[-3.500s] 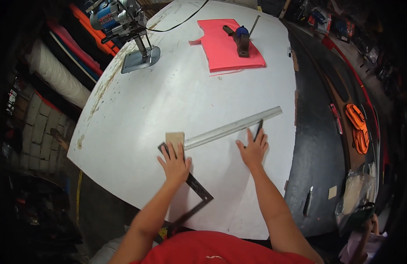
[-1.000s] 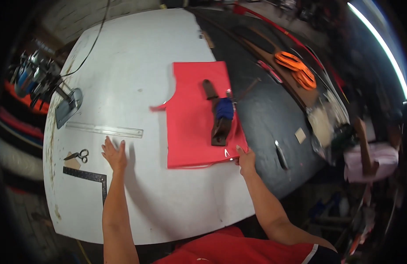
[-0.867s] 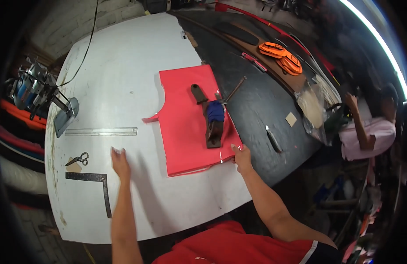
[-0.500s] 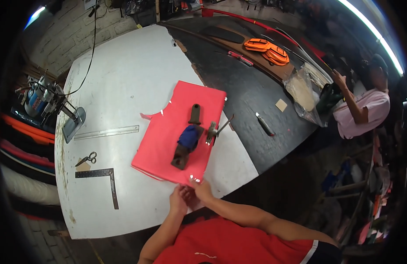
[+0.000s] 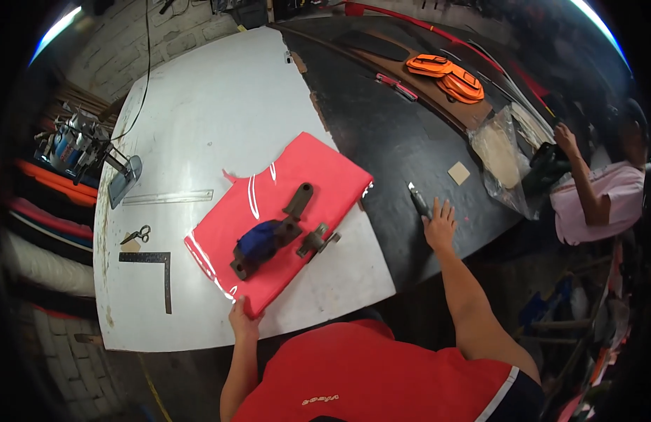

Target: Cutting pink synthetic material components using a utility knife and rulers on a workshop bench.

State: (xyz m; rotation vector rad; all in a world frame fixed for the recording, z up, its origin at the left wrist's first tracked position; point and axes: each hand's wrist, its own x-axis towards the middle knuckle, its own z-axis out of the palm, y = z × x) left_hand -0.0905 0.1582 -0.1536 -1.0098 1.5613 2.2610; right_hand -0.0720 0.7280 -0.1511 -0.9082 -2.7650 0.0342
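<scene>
A stack of red, glossy sheet material (image 5: 297, 162) lies at a slant over the table. My left hand (image 5: 245, 322) grips its near corner, fingers closed round the edge. On top rest a heavy dark metal piece wrapped in blue cloth (image 5: 258, 240) and a dark metal bar (image 5: 297, 202). A metal clamp (image 5: 317, 240) sits at the stack's right edge. Over the black part of the table, my right hand (image 5: 440, 225) is stretched out with fingers apart. Its fingertips reach the handle end of a utility knife (image 5: 419, 200); whether they touch it is unclear.
On the white board (image 5: 199, 162) at left lie a steel ruler (image 5: 168, 197), scissors (image 5: 139, 235) and a carpenter's square (image 5: 163, 260). A cutting machine (image 5: 125, 181) stands at the left edge. Orange pouches (image 5: 445, 76) lie far right, near another person (image 5: 596, 200).
The red stack has turned clockwise and shifted left at its near end, with the weights on it. My right hand has left the stack's near edge and moved right to the knife.
</scene>
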